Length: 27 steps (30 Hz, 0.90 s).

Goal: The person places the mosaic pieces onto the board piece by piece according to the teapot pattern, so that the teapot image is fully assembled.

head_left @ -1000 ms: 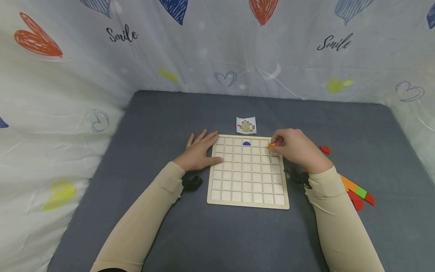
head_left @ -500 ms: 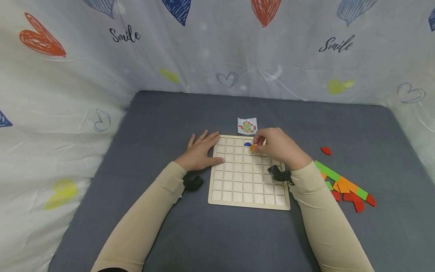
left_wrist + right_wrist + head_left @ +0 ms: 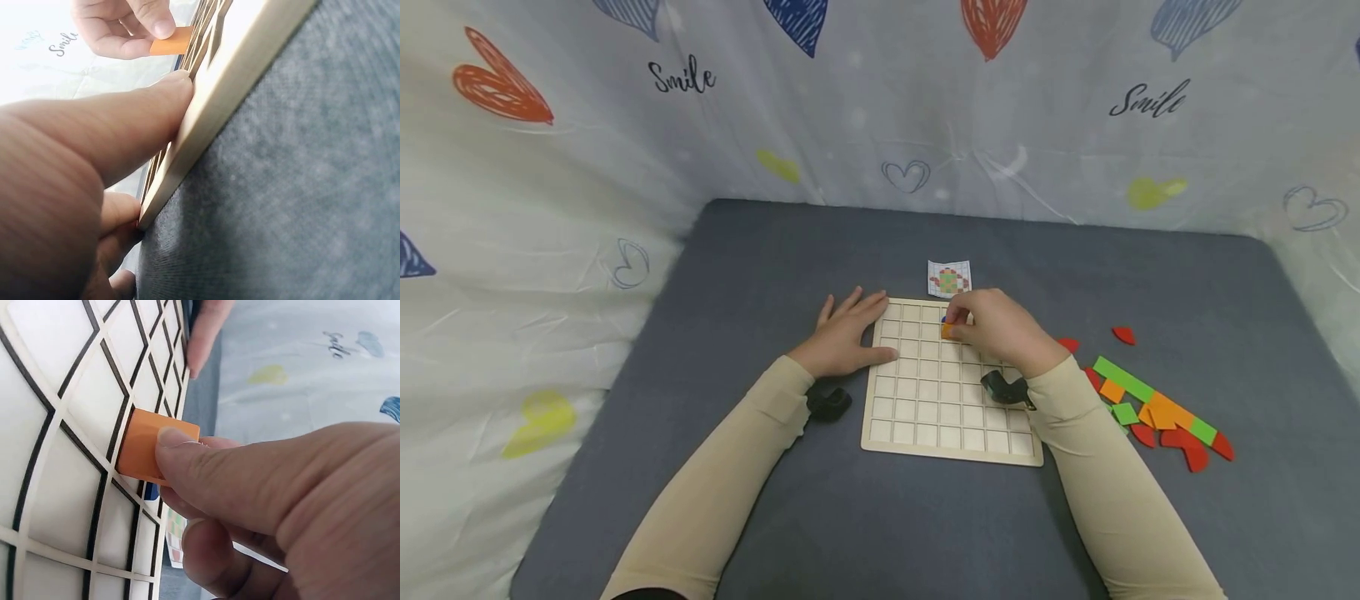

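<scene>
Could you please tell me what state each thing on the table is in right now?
Right hand: pinches the orange tile.
Orange tile: tilted, one edge on the grid board.
Left hand: flat, fingers straight against the board's left edge.
Grid board: lying flat, nearly all cells empty.
Pattern card: face up beyond the board.
Loose tiles: scattered right of the board.

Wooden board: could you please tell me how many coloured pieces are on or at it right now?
2. The right hand pinches an orange piece, tilted into a cell near the far edge; a blue piece shows just beyond it, mostly hidden. The hand may cover more.
</scene>
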Available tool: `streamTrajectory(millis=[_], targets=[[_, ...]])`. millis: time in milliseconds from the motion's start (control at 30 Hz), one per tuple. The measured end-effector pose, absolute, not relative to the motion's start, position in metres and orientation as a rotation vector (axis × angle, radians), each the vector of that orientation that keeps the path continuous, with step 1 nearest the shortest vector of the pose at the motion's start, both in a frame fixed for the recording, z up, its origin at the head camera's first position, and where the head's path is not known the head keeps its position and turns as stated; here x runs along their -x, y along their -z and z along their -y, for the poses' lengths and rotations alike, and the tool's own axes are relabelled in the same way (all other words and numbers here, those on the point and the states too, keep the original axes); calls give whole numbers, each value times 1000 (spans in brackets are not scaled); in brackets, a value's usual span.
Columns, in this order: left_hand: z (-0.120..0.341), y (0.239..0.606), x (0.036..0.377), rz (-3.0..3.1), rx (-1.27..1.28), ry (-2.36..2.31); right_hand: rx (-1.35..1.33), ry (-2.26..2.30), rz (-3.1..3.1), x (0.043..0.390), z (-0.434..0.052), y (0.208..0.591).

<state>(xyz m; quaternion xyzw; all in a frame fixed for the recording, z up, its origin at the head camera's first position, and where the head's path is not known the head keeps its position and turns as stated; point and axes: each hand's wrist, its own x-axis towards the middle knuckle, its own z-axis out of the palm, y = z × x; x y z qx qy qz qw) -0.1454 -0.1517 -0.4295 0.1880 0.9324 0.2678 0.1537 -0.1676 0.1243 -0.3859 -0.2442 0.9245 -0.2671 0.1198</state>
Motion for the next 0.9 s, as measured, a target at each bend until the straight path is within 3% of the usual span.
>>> streamTrajectory(millis=[900], targets=[[151, 430, 145, -2680, -550, -785, 701, 738, -2799, 164, -122, 398]])
